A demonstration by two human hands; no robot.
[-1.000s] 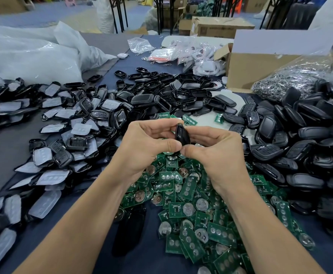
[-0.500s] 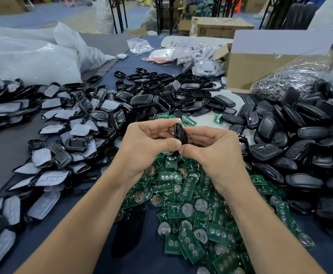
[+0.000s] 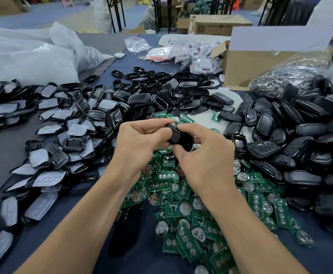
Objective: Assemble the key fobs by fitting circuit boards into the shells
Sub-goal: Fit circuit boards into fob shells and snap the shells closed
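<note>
Both hands, left hand point(image 3: 140, 144) and right hand point(image 3: 203, 157), are gripping a glossy black plastic key fob shell point(image 3: 178, 136) above a heap of green circuit boards point(image 3: 183, 210); piles of black shells point(image 3: 292, 139) are crowding the dark blue counter point(image 3: 147, 260).

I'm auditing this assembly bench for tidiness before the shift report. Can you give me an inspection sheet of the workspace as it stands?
Surface: dark blue table cover, mostly buried under parts.
Job's things: black fob shell held above a heap of green circuit boards; black fobs piled on the right; shells with pale button pads piled on the left; empty shells at centre back.
Clutter: white plastic bags far left; open cardboard box and a bag of metal rings far right.
Grips: left grip and right grip both pinch the black fob shell.
Cables: nothing seen.
Surroundings: cartons and metal furniture legs on the floor beyond.
</note>
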